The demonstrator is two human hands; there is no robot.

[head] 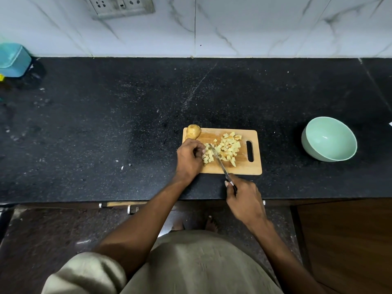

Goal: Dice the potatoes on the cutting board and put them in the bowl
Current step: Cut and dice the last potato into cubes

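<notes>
A wooden cutting board lies on the black counter. A pile of diced potato covers its middle, and a whole unpeeled potato sits at its far left corner. My left hand holds down cut potato strips at the board's left side, fingers curled over them. My right hand grips the handle of a knife, whose blade slants across the board into the potato beside my left fingers. A pale green bowl stands empty to the right of the board.
A teal container stands at the counter's far left, against the marble-tiled wall. A wall socket is mounted above. The counter's front edge runs just below my right hand, with a drawer handle under it.
</notes>
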